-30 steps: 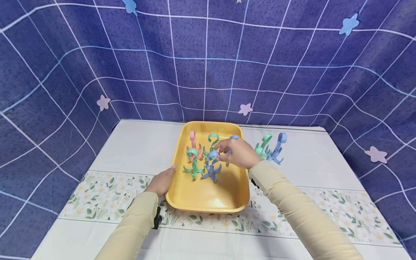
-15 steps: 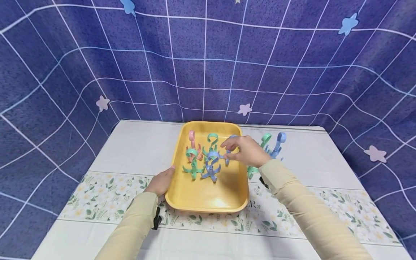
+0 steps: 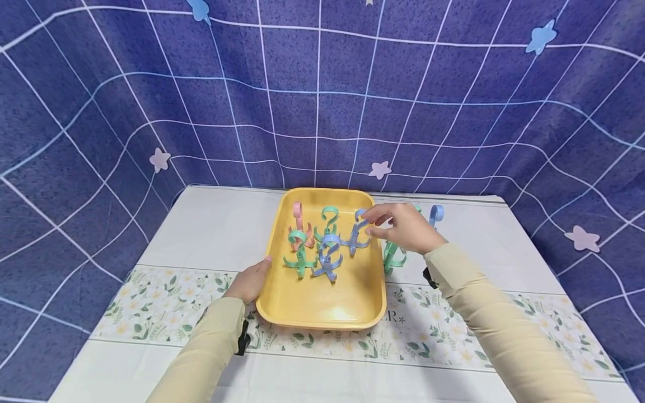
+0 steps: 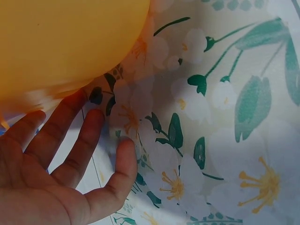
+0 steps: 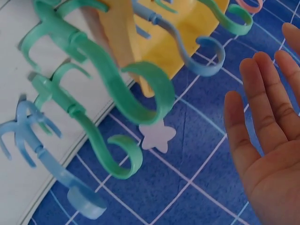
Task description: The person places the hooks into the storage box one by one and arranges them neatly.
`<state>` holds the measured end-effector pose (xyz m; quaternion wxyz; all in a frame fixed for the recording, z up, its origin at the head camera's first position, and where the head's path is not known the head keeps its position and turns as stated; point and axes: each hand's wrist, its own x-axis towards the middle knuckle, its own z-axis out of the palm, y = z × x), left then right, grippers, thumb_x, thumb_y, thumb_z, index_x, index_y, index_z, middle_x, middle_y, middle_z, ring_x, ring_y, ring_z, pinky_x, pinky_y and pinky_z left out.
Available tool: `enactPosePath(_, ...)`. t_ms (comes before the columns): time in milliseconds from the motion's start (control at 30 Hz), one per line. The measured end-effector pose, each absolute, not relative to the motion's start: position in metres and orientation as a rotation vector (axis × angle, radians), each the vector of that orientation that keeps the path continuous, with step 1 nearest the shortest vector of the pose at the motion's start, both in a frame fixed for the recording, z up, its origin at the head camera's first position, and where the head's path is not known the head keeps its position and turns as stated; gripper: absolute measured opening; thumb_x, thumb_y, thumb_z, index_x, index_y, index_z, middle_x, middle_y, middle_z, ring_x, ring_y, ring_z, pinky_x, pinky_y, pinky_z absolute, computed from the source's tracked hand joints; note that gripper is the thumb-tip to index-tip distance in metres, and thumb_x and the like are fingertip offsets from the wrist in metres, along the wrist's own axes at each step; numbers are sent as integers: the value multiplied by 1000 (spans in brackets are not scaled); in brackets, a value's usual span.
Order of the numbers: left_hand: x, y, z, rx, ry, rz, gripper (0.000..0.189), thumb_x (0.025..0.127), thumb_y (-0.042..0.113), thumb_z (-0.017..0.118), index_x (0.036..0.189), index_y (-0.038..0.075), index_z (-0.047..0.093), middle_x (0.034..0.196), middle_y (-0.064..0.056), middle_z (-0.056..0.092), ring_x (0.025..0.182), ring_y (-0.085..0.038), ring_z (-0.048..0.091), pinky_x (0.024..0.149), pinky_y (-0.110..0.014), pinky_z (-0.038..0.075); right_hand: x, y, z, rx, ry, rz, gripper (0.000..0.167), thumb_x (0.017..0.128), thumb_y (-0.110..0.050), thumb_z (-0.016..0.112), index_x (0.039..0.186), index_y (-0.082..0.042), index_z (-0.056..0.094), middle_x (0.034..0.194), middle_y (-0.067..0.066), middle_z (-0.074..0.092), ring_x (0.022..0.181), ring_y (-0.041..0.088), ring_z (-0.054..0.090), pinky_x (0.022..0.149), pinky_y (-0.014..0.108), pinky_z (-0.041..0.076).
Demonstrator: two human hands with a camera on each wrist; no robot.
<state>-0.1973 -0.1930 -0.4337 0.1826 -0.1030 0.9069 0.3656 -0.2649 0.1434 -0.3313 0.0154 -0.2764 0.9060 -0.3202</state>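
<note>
A yellow tray (image 3: 322, 305) holds several claw-footed hanging hooks, upright with curled tops. Among them are a pink hook (image 3: 299, 215), a green hook (image 3: 301, 262) at front left, another green hook (image 3: 330, 215) behind it, a blue hook (image 3: 327, 268) in the middle and one more blue hook (image 3: 354, 243) by the right wall. My left hand (image 3: 249, 281) rests against the tray's left side, fingers extended in the left wrist view. Over the right rim is my right hand (image 3: 405, 228), its fingertips beside the right-hand blue hook; in the right wrist view its palm holds nothing.
Right of the tray stand two green hooks (image 5: 108, 77) and a blue hook (image 5: 54, 168), partly hidden by the right hand in the head view. A white tablecloth (image 3: 221, 221) with a floral band covers the table. Behind hangs a blue grid-patterned curtain (image 3: 292, 112).
My right hand has drawn back to the right, away from the middle blue hook, uncovering the blue hook by the right wall. The left hand and tray have stayed put.
</note>
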Motion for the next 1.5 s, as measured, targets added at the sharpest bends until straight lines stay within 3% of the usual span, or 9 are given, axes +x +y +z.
enactPosePath(367, -198, -194, -432, -272, 2564, 1017, 68, 111, 49, 16, 157, 3, 36, 126, -24, 61, 111, -37, 61, 103, -56, 42, -269, 168, -331, -767, 2847, -1006, 27, 95, -11, 73, 122, -4, 73, 111, 14, 72, 101, 28, 67, 90, 45, 54)
enactPosePath(700, -199, -194, -436, -314, 2535, 1058, 72, 109, 53, 17, 155, 2, 39, 107, -17, 64, 95, -30, 62, 95, -53, 45, -272, 191, -330, -729, 2893, -928, 27, 95, -4, 71, 121, -1, 72, 112, 14, 72, 100, 30, 67, 89, 47, 54)
enactPosePath(1000, -199, -194, -435, -306, 2538, 1048, 72, 110, 53, 16, 155, 2, 39, 104, -16, 64, 94, -29, 62, 96, -51, 45, -273, 201, -331, -717, 2875, -828, 25, 93, 2, 70, 118, 1, 72, 97, 10, 73, 94, 29, 69, 87, 50, 53)
enactPosePath(1300, -200, -196, -437, -308, 2545, 1041, 71, 110, 52, 17, 154, 2, 41, 104, -16, 64, 92, -28, 62, 93, -51, 45, -276, 206, -336, -731, 2826, -755, 29, 91, 5, 69, 120, 0, 71, 111, 15, 72, 99, 32, 69, 90, 53, 52)
enactPosePath(1333, -200, -196, -437, -307, 2547, 1039, 71, 110, 52, 17, 154, 2, 41, 104, -16, 64, 93, -28, 62, 94, -52, 45, -276, 206, -337, -731, 2817, -752, 30, 91, 5, 69, 121, 0, 71, 113, 15, 72, 101, 33, 69, 95, 54, 49)
enactPosePath(1500, -200, -196, -438, -315, 2535, 1063, 73, 109, 55, 16, 153, 2, 42, 99, -16, 63, 88, -27, 62, 91, -50, 46, -275, 206, -342, -691, 2776, -734, 32, 95, 2, 67, 127, -3, 70, 121, 16, 69, 109, 37, 66, 92, 48, 53)
